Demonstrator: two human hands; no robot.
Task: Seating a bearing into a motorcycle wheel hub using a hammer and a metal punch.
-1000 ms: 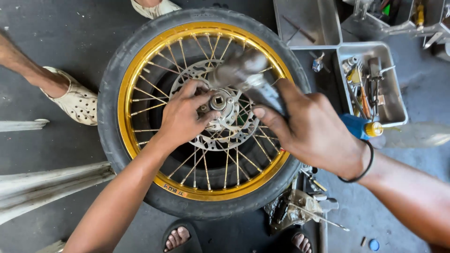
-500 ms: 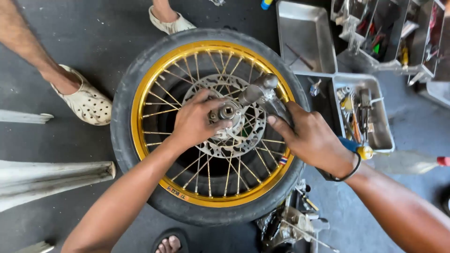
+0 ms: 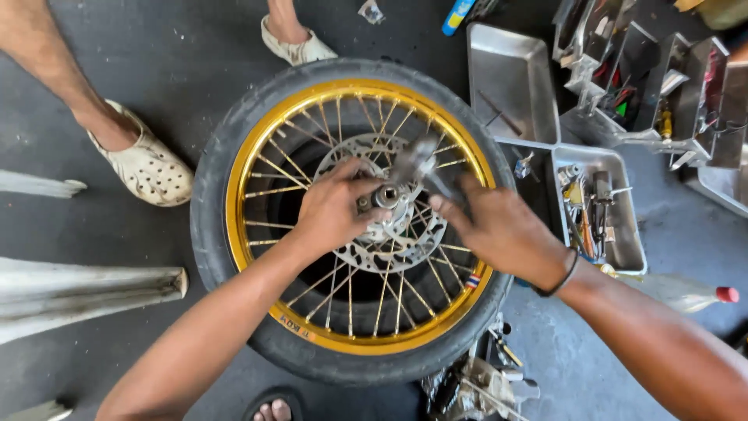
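Now my head sits higher over the work than a moment ago, so the whole wheel (image 3: pixel 351 218) shows, lying flat on the dark floor (image 3: pixel 156 62) with its axis straight up toward me; its place on the floor looks unchanged. At the left edge of the floor a pale sandal (image 3: pixel 144 165) and a bare leg of someone standing by are in view. My left hand (image 3: pixel 331 210) is curled around the hub (image 3: pixel 386 196) at the centre of the gold rim (image 3: pixel 238 210), fingers pressed against the brake disc (image 3: pixel 397 245), as it was. My right hand (image 3: pixel 499 230) has slid down and right, and now grips the lower end of a grey metal tool (image 3: pixel 417 164); exactly how the fingers close I cannot tell. The tool's long axis runs slantwise from my right hand up and left over the hub, more leaned than before, which I judge means the hub fitting is being worked. Right of the tyre stand steel trays (image 3: pixel 600 210) of hand tools.
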